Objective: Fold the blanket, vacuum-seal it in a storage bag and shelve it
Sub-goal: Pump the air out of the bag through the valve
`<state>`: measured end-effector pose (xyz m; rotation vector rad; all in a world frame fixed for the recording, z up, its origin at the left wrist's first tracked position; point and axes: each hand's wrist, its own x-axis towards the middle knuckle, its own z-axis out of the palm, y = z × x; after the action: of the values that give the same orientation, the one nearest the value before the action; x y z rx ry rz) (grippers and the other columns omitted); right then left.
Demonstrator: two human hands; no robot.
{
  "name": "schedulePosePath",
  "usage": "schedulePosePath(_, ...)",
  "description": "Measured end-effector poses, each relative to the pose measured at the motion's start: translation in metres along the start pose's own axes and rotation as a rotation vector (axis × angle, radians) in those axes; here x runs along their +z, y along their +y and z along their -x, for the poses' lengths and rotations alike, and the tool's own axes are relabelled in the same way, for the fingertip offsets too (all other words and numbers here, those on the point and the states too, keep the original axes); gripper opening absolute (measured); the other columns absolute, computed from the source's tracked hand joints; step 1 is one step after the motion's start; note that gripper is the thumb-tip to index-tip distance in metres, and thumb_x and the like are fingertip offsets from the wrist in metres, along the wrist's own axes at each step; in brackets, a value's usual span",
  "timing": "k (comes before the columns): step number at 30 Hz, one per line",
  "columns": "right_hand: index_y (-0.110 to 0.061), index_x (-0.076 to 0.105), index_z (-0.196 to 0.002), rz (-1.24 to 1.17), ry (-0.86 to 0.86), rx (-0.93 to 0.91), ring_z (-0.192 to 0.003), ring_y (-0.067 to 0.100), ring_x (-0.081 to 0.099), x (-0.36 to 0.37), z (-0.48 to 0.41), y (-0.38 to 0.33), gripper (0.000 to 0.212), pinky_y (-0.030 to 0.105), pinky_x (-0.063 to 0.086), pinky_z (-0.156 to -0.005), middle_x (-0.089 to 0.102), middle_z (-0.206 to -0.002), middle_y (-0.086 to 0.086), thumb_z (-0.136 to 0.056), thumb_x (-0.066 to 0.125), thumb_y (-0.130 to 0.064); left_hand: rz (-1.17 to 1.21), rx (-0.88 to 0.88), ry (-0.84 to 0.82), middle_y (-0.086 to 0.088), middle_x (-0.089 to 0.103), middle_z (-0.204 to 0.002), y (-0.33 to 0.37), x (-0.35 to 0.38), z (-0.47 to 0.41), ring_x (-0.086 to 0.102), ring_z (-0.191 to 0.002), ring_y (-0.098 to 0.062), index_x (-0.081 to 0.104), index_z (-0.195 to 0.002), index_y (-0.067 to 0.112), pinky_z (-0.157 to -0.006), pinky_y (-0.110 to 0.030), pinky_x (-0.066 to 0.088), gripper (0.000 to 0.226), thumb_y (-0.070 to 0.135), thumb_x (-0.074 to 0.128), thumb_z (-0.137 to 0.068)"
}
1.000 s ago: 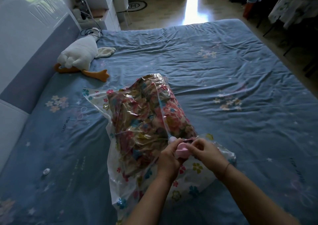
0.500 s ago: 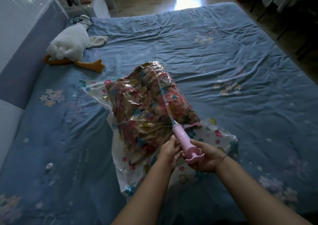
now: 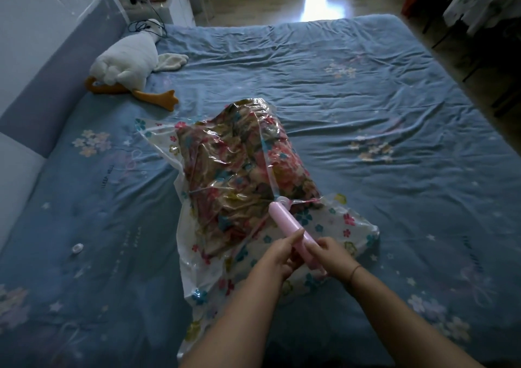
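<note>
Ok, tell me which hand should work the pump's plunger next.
Right, probably. The right hand grips the near handle end of the pink pump; the left hand holds its barrel, whose far tip meets the storage bag.

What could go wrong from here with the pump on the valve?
The pink plastic hand pump, gripped by the left hand and right hand, leans steeply; its tip may slip off the round pale valve.
The clear flower-printed storage bag is pulled into a taut ridge at the valve; the film might tear there.
A small white round piece lies far off on the blue bedsheet; possibly the cap, easily lost.
</note>
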<state>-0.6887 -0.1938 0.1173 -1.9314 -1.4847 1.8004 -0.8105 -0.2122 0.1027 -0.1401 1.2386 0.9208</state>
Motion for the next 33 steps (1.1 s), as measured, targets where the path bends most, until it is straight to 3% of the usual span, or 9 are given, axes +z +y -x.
schedulePosePath(4, -0.001, 0.059, -0.111, -0.305, -0.219, 0.135, -0.078, 0.022, 0.063, 0.0, 0.004, 0.001, 0.036, 0.032, 0.055, -0.069, 0.066, -0.091, 0.016, -0.097, 0.049, -0.033, 0.102, 0.118, -0.042, -0.019, 0.063, -0.104, -0.004, -0.018, 0.012, 0.063, -0.094, -0.029, 0.052, -0.123, 0.003, -0.079, -0.041, 0.056, 0.036, 0.016, 0.062, -0.091)
schedulePosePath(6, 0.0, 0.059, -0.112, -0.375, -0.291, 0.164, -0.081, 0.025, 0.061, 0.012, -0.003, 0.003, 0.032, 0.04, 0.051, -0.079, 0.065, -0.095, 0.02, -0.094, 0.054, -0.027, 0.173, 0.164, -0.05, -0.02, 0.063, -0.106, -0.003, -0.036, 0.019, 0.062, -0.097, -0.031, 0.054, -0.117, 0.004, -0.084, -0.043, 0.054, 0.028, 0.013, 0.06, -0.092)
schedulePosePath(13, -0.002, 0.064, -0.106, -0.217, -0.538, 0.132, -0.067, 0.016, 0.061, 0.098, -0.009, -0.019, 0.023, 0.025, 0.05, -0.055, 0.066, -0.084, 0.011, -0.091, 0.06, -0.018, 0.283, 0.273, 0.143, -0.02, 0.063, -0.114, 0.001, -0.126, 0.04, 0.063, -0.102, -0.033, 0.055, -0.12, 0.004, -0.088, -0.047, 0.054, 0.036, 0.018, 0.064, -0.088)
schedulePosePath(18, 0.0, 0.061, -0.113, -0.099, -0.593, 0.116, -0.057, 0.012, 0.059, 0.18, -0.018, -0.04, 0.026, 0.021, 0.046, -0.045, 0.063, -0.079, 0.009, -0.091, 0.06, -0.014, 0.386, 0.32, 0.211, -0.018, 0.066, -0.098, 0.016, -0.202, 0.042, 0.065, -0.085, -0.027, 0.055, -0.118, 0.001, -0.06, -0.034, 0.059, 0.028, 0.017, 0.056, -0.095)
schedulePosePath(23, -0.002, 0.061, -0.11, -0.03, -0.631, 0.094, -0.072, 0.017, 0.058, 0.282, -0.029, -0.067, 0.022, 0.027, 0.05, -0.063, 0.062, -0.085, 0.01, -0.09, 0.061, -0.012, 0.409, 0.348, 0.278, -0.018, 0.066, -0.091, 0.048, -0.301, 0.044, 0.065, -0.076, -0.024, 0.055, -0.118, -0.004, -0.058, -0.03, 0.059, 0.032, 0.018, 0.056, -0.095)
schedulePosePath(26, -0.008, 0.062, -0.1, -0.014, -0.669, 0.096, -0.063, 0.012, 0.058, 0.356, -0.044, -0.085, 0.009, 0.021, 0.049, -0.055, 0.062, -0.082, 0.009, -0.091, 0.059, -0.009, 0.393, 0.352, 0.302, -0.017, 0.067, -0.09, 0.076, -0.372, 0.043, 0.065, -0.075, -0.024, 0.056, -0.118, -0.002, -0.058, -0.029, 0.057, 0.03, 0.018, 0.056, -0.095)
schedulePosePath(30, 0.0, 0.061, -0.111, -0.031, -0.626, 0.094, -0.058, 0.012, 0.06, 0.454, -0.075, -0.107, 0.023, 0.023, 0.049, -0.052, 0.064, -0.08, 0.01, -0.089, 0.061, -0.007, 0.327, 0.408, 0.362, -0.016, 0.068, -0.097, 0.12, -0.462, 0.042, 0.066, -0.08, -0.023, 0.057, -0.119, 0.001, -0.061, -0.025, 0.057, 0.027, 0.017, 0.054, -0.097)
schedulePosePath(33, -0.006, 0.063, -0.109, 0.01, -0.595, 0.059, -0.057, 0.01, 0.059, 0.518, -0.095, -0.124, 0.021, 0.021, 0.042, -0.053, 0.066, -0.078, 0.007, -0.089, 0.064, -0.011, 0.214, 0.405, 0.417, -0.016, 0.066, -0.106, 0.148, -0.518, 0.034, 0.065, -0.079, -0.019, 0.056, -0.123, 0.006, -0.056, -0.02, 0.054, 0.028, 0.015, 0.055, -0.096)
